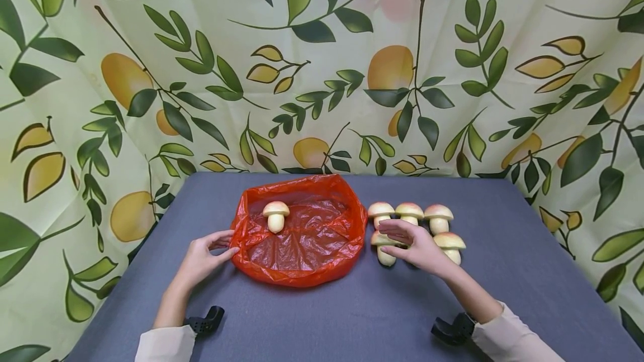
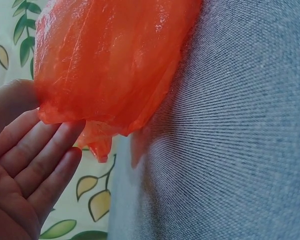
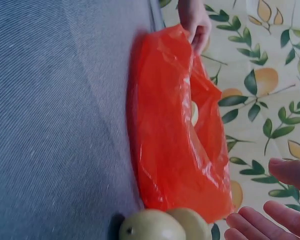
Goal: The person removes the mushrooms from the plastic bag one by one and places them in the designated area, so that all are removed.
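Note:
A red plastic bag (image 1: 297,279) lies with its mouth wide and its rim folded out. Inside it, toward the left, stands a mushroom (image 1: 276,218) with a pale stem and pinkish cap. My left hand (image 1: 205,258) pinches the bag's left rim between thumb and fingers; the left wrist view shows the thin red film (image 2: 110,65) at the fingertips. To the right of the bag, my right hand (image 1: 420,247) hovers over the front row of mushrooms, fingers apart and holding nothing. It partly covers a front mushroom (image 1: 386,256).
A back row of mushrooms (image 1: 410,212) stands behind my right hand, and another mushroom (image 1: 450,246) is just right of it. Everything rests on a blue-grey cloth-covered table (image 1: 322,323). A leaf-patterned curtain (image 1: 322,99) rises behind the far edge.

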A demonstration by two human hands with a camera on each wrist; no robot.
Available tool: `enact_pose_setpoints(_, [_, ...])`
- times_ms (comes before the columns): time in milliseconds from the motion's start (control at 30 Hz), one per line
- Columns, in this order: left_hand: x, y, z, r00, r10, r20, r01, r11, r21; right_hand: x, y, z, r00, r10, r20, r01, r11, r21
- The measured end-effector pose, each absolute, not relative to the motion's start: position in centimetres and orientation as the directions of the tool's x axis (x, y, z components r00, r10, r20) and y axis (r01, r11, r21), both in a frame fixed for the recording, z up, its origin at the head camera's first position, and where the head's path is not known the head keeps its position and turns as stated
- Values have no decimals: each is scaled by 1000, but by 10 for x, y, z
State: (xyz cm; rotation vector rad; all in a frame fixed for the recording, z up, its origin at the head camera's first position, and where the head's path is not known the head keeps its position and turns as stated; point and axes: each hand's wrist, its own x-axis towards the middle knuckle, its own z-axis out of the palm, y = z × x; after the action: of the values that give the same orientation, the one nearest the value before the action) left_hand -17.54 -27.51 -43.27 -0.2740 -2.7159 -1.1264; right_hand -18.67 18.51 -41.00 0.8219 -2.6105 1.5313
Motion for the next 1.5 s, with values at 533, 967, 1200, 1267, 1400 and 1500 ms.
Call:
enact_pose_setpoints(533, [-175,-275,-432,-966,103,236,240,694,679,-191,156,-413,-858,-461,228,-379,268,-886])
enact_pose_setpoints(967, [-175,-274,-432,-967,102,235,239,687,686,-195,126,-408,-821,-523,228,-394,232,-889])
enact_pose_setpoints(1200, [-176,-273,-433,-963,99,251,249,686,683,-198,108,-406,-820,-535,206,-371,223,-901])
enact_pose_setpoints(1267, [-176,-274,-435,-959,103,264,261,682,683,-199,103,-404,-823,-530,202,-364,220,-905])
enact_pose_setpoints(1400, [-176,-274,-436,-957,106,269,268,678,685,-202,95,-401,-831,-528,175,-333,221,-917])
enact_pose_setpoints(1500, [-176,-274,-436,-959,105,262,262,681,684,-204,90,-400,-833,-533,150,-307,219,-926])
